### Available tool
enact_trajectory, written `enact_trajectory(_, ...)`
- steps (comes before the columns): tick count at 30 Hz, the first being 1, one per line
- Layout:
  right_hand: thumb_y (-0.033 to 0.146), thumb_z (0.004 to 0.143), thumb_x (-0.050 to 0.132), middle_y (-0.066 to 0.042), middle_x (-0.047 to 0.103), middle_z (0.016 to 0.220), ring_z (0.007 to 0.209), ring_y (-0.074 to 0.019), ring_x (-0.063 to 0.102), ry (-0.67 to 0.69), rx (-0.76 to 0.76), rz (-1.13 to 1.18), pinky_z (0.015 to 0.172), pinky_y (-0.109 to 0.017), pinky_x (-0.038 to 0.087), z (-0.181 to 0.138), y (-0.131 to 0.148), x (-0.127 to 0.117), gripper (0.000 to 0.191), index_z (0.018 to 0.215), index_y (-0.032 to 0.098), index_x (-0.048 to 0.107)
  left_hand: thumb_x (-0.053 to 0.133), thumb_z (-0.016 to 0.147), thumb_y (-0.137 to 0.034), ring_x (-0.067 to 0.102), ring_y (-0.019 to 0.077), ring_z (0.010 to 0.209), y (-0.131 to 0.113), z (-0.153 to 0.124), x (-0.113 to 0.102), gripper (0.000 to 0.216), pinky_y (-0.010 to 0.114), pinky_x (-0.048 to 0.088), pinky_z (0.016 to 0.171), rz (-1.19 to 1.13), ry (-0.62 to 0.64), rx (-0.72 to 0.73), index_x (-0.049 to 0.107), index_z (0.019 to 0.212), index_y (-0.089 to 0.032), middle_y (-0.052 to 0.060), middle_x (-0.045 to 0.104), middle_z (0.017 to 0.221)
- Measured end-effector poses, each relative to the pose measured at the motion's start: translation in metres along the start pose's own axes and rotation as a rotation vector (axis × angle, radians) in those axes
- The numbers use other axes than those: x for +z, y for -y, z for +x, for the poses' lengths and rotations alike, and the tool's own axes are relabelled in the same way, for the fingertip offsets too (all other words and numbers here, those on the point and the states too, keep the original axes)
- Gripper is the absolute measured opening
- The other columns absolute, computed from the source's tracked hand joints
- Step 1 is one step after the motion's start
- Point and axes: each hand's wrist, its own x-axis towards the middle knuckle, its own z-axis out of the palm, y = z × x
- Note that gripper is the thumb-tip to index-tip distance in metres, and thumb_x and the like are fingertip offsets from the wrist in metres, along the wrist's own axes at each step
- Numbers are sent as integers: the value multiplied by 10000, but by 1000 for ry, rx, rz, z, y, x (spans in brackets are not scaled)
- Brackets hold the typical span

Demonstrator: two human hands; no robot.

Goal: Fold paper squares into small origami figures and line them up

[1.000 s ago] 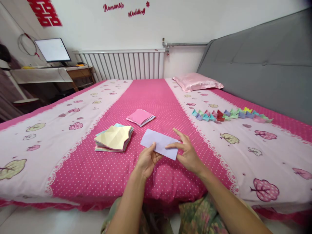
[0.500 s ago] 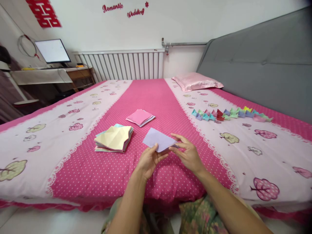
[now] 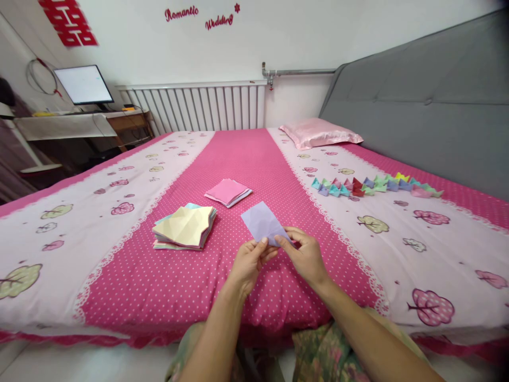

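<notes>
A purple sheet of paper (image 3: pixel 264 222) is held up above the bed, tilted, with its near edge between my two hands. My left hand (image 3: pixel 251 261) pinches the lower left edge, thumb on top. At the lower right corner, my right hand (image 3: pixel 305 255) grips the sheet with its thumb over the face and fingers behind. Whether the sheet is folded there is hidden by the fingers. To the left lies a stack of creased papers (image 3: pixel 185 227), cream on top. A smaller pile of pink paper (image 3: pixel 228 191) sits just beyond the purple sheet.
Several small folded paper pieces (image 3: pixel 374 185) in mixed colours stand in rows on the bed's right side. A pink pillow (image 3: pixel 320 132) lies near the grey headboard (image 3: pixel 421 95). The bed (image 3: pixel 139 286) has a pink dotted cover. A monitor (image 3: pixel 84 85) stands on a desk at far left.
The purple sheet has turned and its far end now points more away from me. My right thumb has come onto its face, and my left hand has shifted slightly right.
</notes>
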Motion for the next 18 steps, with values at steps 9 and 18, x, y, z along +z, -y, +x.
enact_trajectory(9, 366, 628, 717, 1, 606, 694, 640, -159, 614, -68, 234, 336, 606, -267, 483, 3, -7, 2, 435, 944, 180, 484, 624, 745, -196, 652, 123, 728, -2, -1, 2, 108, 203, 510, 711, -39, -55, -28, 670, 768, -101, 76, 704, 808)
enact_trajectory(18, 378, 655, 697, -41, 677, 767, 706, -169, 635, 67, 359, 517, 738, -305, 477, 3, -2, 2, 292, 822, 147, 634, 646, 723, -234, 638, 109, 657, -1, -1, 1, 146, 181, 501, 645, 11, -77, -4, 681, 734, -93, 66, 703, 734)
